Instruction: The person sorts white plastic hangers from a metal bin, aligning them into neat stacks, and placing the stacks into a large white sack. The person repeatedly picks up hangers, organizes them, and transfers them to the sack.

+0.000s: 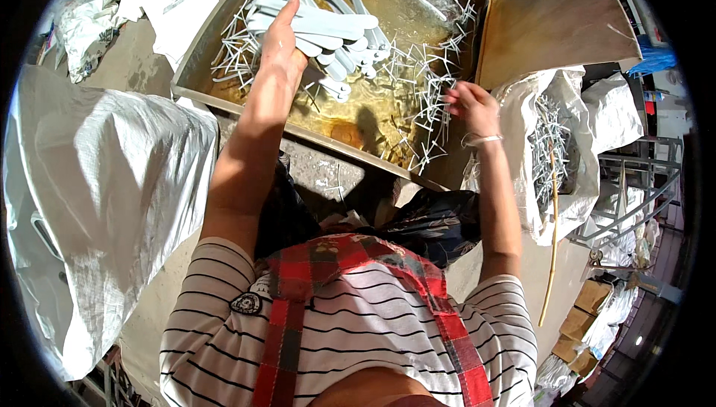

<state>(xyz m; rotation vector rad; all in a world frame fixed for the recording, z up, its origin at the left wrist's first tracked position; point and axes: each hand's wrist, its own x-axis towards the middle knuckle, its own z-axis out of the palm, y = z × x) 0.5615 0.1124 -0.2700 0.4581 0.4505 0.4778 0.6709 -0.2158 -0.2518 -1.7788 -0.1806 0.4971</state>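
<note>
My left hand (pixel 282 43) grips a bundle of pale grey plastic handles (pixel 321 23), long flat strips with rounded ends and bent loops, above a shallow metal tray (pixel 298 137). The thumb lies along the strips and the other fingers are hidden beneath them. Over the tray's right side is my right hand (pixel 475 110), its fingers curled together; whether they pinch something small is not visible. Thin white branched plastic scraps (pixel 429 105) lie next to it, piled along the tray's right side. More such scraps lie at the tray's left, partly behind my left hand.
To the right stands an open white woven sack (pixel 514 176) full of grey scraps (pixel 548 138), with a thin bamboo stick (pixel 553 243) leaning on it. A brown board (pixel 552 34) rises beyond the tray's right edge. White sheeting (pixel 119 183) covers something at left.
</note>
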